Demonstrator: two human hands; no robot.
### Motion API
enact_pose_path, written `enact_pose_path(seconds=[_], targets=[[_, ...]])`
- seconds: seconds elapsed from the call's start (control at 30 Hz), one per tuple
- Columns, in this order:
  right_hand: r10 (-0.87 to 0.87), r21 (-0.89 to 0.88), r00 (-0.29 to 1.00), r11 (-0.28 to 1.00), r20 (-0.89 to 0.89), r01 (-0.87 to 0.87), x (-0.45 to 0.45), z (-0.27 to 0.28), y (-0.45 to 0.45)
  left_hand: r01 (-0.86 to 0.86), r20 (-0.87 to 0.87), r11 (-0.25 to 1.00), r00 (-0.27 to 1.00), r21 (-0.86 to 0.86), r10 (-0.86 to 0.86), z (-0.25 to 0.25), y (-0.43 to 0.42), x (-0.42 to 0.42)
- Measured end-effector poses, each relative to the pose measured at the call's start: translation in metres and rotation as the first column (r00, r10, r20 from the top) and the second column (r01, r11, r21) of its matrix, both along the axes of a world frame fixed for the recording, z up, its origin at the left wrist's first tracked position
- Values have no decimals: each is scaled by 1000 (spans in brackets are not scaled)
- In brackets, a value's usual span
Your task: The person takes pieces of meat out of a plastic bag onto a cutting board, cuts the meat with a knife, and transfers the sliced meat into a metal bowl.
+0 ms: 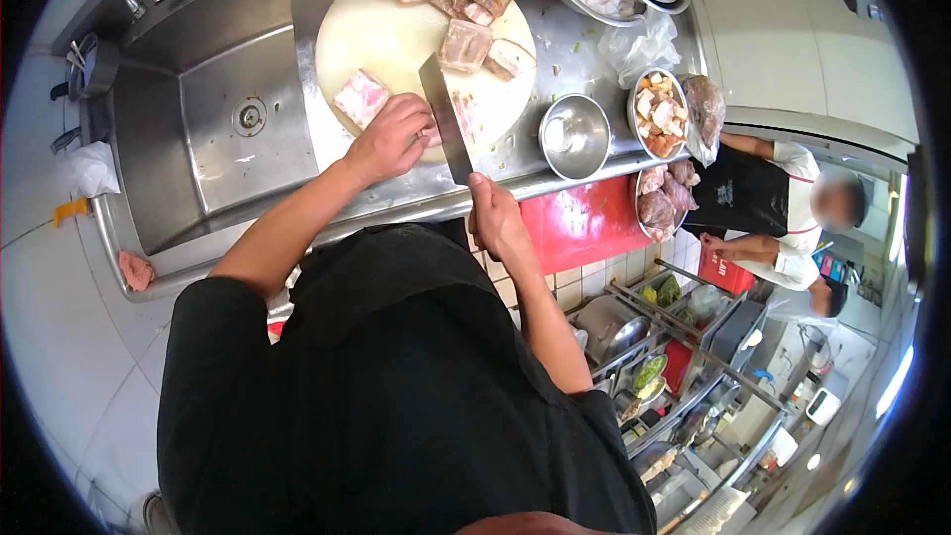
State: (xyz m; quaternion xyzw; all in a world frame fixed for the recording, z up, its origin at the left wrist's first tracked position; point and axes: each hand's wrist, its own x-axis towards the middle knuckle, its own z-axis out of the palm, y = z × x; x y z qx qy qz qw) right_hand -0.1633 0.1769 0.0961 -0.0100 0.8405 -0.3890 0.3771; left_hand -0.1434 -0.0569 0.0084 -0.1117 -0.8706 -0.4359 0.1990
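My right hand [495, 216] grips the handle of a cleaver [448, 121], its broad blade reaching over the round cutting board [347, 30]. Left of the blade, my left hand [394, 137] has its fingers curled down on a piece of meat [433, 135], mostly hidden beneath them. Thin meat slices [466, 117] lie just right of the blade. A pale pink meat block [362, 97] rests by my left wrist. Several larger chunks, among them a squared meat block [466, 46], are grouped at the board's far right.
A steel sink [213, 124] lies to the left. An empty-looking steel bowl [575, 136] and a bowl of cut chunks [659, 114] stand right of the board. Bagged meat [705, 111] sits beyond. A person in a dark apron [738, 188] stands at the right, near shelving [684, 376].
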Motion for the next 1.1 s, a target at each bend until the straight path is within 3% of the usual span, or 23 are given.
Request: enact_pose_path(seconds=[0.13,0.33,0.43,0.57,0.73,0.93,1.1], targets=[[-4,10,996,1000,87,3,-8,23,-4,64,-60,993,996,-95,-70,2,-8,5],[42,28,997,999,-58,-41,4,28,1,110,-25,981,993,-158,-115,6,-12,-2],[92,88,994,992,-55,-87,10,31,11,140,55,974,990,-179,-133,8,-14,-4],[103,165,995,981,8,-103,13,40,11,117,40,980,993,-161,-112,7,-12,-3],[143,123,966,985,-215,-118,6,4,-8,90,31,989,996,-122,-87,7,-11,-2],[83,135,996,987,21,-85,-10,25,-8,62,3,991,998,-117,-62,4,-11,1],[135,176,991,975,2,-133,7,45,0,54,-4,993,998,-103,-55,1,-11,2]])
